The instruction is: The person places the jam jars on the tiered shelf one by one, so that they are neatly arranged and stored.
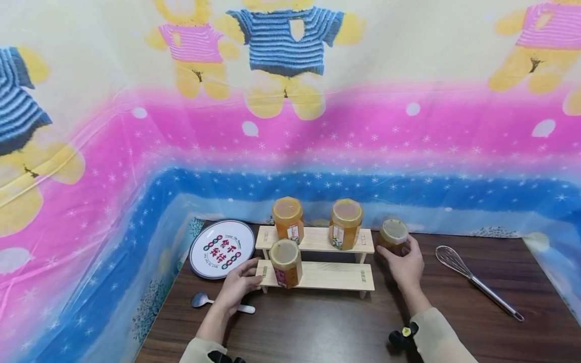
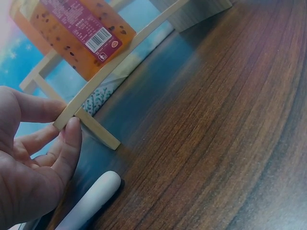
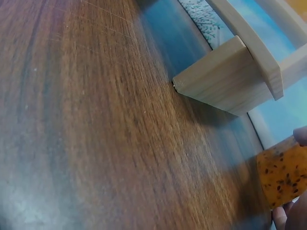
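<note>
My right hand (image 1: 406, 264) grips a honey-coloured jar (image 1: 394, 231) just right of a two-tier wooden rack (image 1: 331, 275). In the right wrist view, dark seeds show inside this jar (image 3: 283, 176), with only parts of the fingers visible at the frame edge. The left hand (image 1: 237, 286) pinches the left end of the rack's lower board (image 2: 91, 91) between thumb and fingers. Near that end, a seeded jar (image 1: 287, 264) with a purple label stands on the lower tier. Two amber jars, one on the left (image 1: 288, 219) and one on the right (image 1: 346, 224), occupy the upper tier.
A white plate (image 1: 206, 254) with red lettering lies left of the rack. Below the left hand is a spoon (image 1: 199, 300) with a white handle. A whisk (image 1: 481, 285) rests at the right of the brown table (image 1: 313, 327). Printed cloth (image 1: 290, 146) hangs behind.
</note>
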`<action>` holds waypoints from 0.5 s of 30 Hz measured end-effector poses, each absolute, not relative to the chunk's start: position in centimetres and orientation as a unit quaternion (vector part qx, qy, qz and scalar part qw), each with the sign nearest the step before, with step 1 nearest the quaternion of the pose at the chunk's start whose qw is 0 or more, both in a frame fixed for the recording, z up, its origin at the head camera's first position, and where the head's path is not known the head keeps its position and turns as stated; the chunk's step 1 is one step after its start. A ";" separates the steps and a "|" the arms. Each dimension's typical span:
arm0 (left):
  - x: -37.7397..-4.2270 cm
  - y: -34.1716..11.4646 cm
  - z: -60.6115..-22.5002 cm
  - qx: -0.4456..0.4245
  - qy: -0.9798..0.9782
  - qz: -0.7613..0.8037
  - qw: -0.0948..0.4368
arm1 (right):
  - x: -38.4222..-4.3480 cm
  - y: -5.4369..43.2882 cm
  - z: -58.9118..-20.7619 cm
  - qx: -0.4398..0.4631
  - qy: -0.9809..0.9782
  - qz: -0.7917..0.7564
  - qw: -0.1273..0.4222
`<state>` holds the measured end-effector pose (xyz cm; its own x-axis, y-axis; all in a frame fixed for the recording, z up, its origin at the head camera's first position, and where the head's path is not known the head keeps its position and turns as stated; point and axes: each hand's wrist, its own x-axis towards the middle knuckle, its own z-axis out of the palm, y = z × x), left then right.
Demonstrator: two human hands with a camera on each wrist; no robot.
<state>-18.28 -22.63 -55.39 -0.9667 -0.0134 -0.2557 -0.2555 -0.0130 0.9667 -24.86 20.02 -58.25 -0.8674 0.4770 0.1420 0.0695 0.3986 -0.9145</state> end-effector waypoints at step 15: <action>-18.4 -22.7 -55.5 -0.091 0.699 0.704 0.088 | -23.2 20.8 -58.0 -0.152 -0.815 0.522 0.199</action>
<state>-18.37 -22.70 -55.53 -0.9679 -0.0029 -0.2512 -0.2512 -0.0082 0.9679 -23.17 20.85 -57.97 -0.8746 0.4560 0.1649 0.0412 0.4089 -0.9117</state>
